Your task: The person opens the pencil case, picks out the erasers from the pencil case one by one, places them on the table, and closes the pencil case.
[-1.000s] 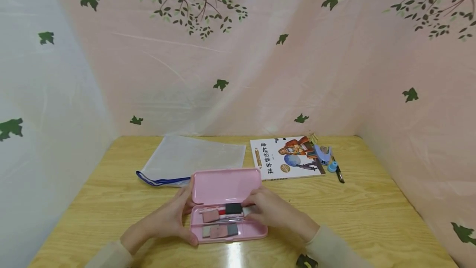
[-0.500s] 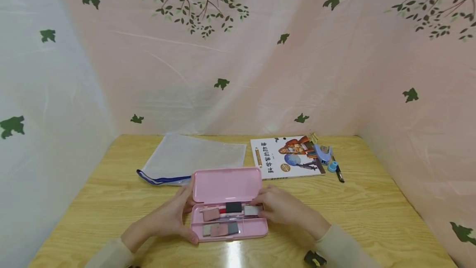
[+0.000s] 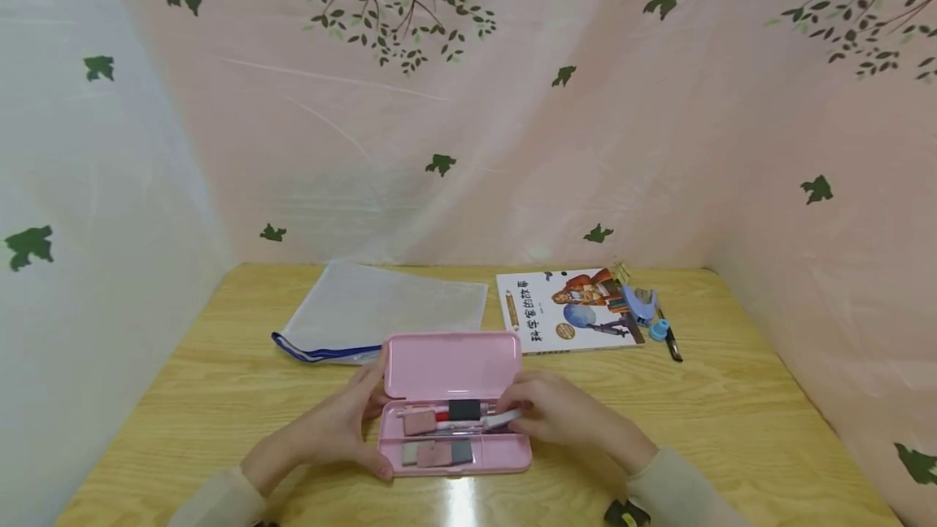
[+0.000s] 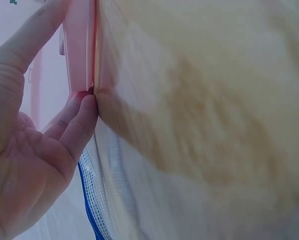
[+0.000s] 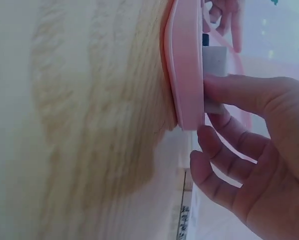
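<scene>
A pink pencil case (image 3: 505,454) lies open on the table, its lid (image 3: 454,364) tipped back. My left hand (image 3: 340,433) grips its left end, thumb at the front corner and fingers behind. At the right end, my right hand (image 3: 560,413) pinches a pale grey eraser (image 3: 501,420) between thumb and fingers. That eraser (image 5: 215,60) sticks up above the case wall in the right wrist view. A pink eraser (image 3: 419,423) and a black block (image 3: 464,410) lie over pens in the back compartment. Several block erasers (image 3: 434,454) sit in the front one.
Behind the case lies a translucent zip pouch (image 3: 388,307) with blue edging. To its right is a white book (image 3: 542,311), beside a blue tape dispenser (image 3: 639,305), a small blue item (image 3: 659,330) and a black pen-like tool (image 3: 673,346). Cloth walls surround the table.
The pale grey eraser, lying flat half a second ago, is now tilted on its side in my right fingers. My left hand keeps its grip on the case.
</scene>
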A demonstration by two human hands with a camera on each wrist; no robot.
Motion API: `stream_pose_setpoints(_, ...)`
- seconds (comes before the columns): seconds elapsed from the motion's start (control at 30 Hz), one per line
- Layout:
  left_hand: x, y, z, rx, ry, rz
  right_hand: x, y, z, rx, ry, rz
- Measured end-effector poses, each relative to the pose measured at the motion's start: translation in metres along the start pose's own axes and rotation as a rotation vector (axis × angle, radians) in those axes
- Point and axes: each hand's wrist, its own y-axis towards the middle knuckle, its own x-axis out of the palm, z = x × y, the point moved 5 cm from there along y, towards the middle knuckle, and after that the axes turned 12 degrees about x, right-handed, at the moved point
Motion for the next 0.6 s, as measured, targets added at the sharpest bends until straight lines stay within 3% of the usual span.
stream_pose_setpoints(0.13, 0.0, 0.0, 0.001, 0.003, 0.006, 0.0, -0.004, -0.005, 0.013, 0.035, 0.213, -0.027)
stream_pose_setpoints(0.2, 0.0, 0.0, 0.001, 0.005, 0.013, -0.001, -0.009, -0.009, 0.022, 0.049, 0.269, -0.013)
stream_pose_setpoints(0.47, 0.0, 0.001, 0.0, 0.008, 0.037, -0.008, -0.032, -0.032, 0.066, 0.133, 0.354, 0.044)
stream_pose_setpoints(0.6, 0.0, 0.002, 0.0, -0.001, 0.039, -0.01, -0.04, -0.04, 0.094, 0.258, 0.39, 0.043)
